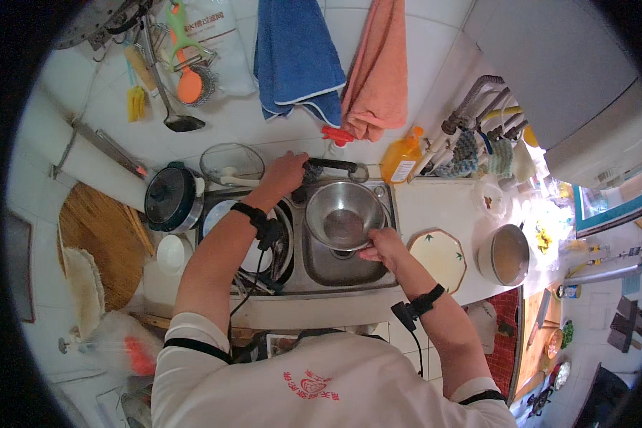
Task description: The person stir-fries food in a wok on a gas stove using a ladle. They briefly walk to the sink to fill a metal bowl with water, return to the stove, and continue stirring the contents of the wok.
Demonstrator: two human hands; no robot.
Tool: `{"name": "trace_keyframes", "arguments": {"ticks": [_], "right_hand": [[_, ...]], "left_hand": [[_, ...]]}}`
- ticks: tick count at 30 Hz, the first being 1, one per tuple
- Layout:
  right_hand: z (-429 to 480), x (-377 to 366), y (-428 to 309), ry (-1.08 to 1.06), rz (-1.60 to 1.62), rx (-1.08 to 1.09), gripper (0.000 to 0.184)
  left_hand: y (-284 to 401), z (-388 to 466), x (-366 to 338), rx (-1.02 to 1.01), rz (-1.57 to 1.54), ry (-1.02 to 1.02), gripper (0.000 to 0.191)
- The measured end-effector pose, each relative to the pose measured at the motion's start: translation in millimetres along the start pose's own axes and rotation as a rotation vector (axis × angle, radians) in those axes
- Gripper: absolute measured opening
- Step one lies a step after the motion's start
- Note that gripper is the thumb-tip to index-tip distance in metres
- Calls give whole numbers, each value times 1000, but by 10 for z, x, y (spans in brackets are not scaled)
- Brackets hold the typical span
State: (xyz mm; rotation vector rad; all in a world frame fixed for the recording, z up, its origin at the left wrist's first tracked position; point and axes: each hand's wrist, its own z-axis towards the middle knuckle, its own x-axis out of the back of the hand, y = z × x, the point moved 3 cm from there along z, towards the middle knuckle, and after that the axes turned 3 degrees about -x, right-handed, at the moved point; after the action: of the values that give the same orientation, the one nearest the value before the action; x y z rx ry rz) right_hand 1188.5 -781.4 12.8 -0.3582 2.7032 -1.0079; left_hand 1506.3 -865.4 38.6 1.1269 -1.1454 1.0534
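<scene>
My right hand grips the rim of a stainless steel bowl at its lower right. The bowl hangs tilted over the right basin of the steel sink, and its inside faces me. At the left end of the black faucet, my left hand has its fingers against the fixture; the back of the hand hides their grip. Under my left forearm, the left basin holds a white bowl, a large metal pan and other dishes, partly covered by the arm.
An octagonal plate and a pot stand on the right counter. Behind the sink are an orange soap bottle and a glass lid. A lidded pot and a white cup sit left. Towels hang above.
</scene>
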Motion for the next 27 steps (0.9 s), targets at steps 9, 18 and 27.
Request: {"name": "trace_keyframes", "arguments": {"ticks": [9,18,27], "right_hand": [[82,-111,40,50,10,-9,31],[32,-182,71,55,86,-18,35],[-19,-132,218,122,43,-19,30]], "left_hand": [[96,-197,228,47,-124,11,43],[113,-258,283,96,-188,-8,44],[10,-258,87,45,-127,136,47]]}}
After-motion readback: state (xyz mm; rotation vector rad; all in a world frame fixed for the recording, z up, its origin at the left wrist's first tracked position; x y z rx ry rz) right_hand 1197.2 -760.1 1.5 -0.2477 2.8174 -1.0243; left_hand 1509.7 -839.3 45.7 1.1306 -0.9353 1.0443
